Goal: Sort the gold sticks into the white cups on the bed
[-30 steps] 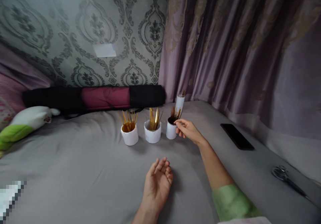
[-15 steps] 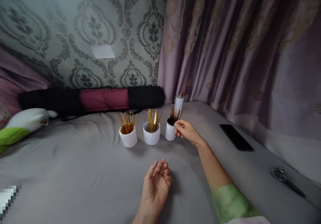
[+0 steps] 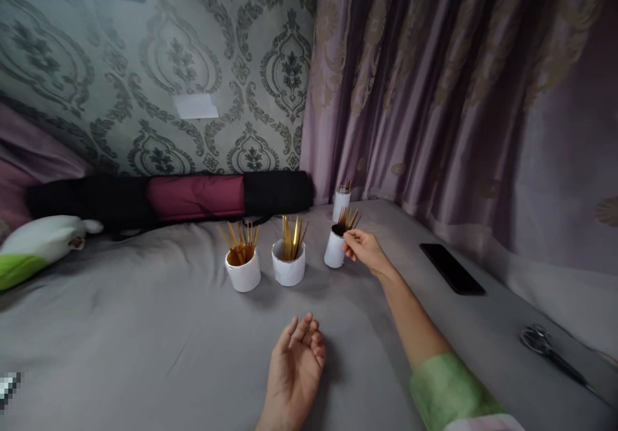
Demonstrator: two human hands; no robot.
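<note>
My right hand (image 3: 363, 248) pinches the rim of a narrow white cup (image 3: 334, 251) holding several thin brown sticks. That cup leans to the right, toward the hand. Palm up on the grey sheet, my left hand (image 3: 297, 366) is empty, its fingers loosely curled and apart. Left of the gripped cup stands a wider white cup (image 3: 290, 271) with golden sticks in it. Another white cup (image 3: 244, 275) with amber-coloured sticks stands further left. Behind them, by the curtain, is a fourth, slim white container (image 3: 341, 206) with sticks.
A black phone (image 3: 451, 268) lies to the right, with scissors (image 3: 555, 354) nearer to me. Along the wall runs a black and maroon roll-shaped bag (image 3: 196, 197). A white and green plush toy (image 3: 41, 244) lies at left. Purple curtains (image 3: 434, 96) hang at right.
The narrow cup has gone from upright to tilted right, and my right hand has shifted slightly right with it. My left hand stays in place. The view has moved a little.
</note>
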